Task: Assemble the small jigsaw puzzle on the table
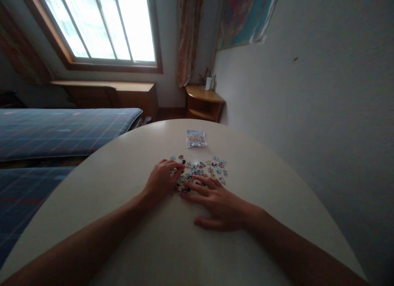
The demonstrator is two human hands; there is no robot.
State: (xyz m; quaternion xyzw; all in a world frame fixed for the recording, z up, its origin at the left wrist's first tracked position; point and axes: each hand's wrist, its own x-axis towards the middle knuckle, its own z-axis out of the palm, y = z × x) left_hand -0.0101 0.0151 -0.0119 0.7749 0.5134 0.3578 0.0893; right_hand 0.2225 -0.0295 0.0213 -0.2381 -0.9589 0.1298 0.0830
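Observation:
Small, multicoloured jigsaw puzzle pieces (200, 166) lie in a loose heap on the pale round table (264, 167). My left hand (161, 177) is at the heap's left side, thumb and fingers pinched together on what looks like a puzzle piece, mostly hidden by the fingertips. My right hand (215, 202) lies low over the near side of the heap, fingers stretched out and apart, with the fingertips touching pieces. Some pieces are covered by both hands. Beyond the heap lies a small printed picture packet (196, 138), flat on the table.
A bed with a blue plaid mattress (61, 130) stands left of the table. The wall (295, 105) runs along the right. Behind are a wooden corner shelf (205, 94), a long wooden desk (132, 87) and a bright window (101, 27).

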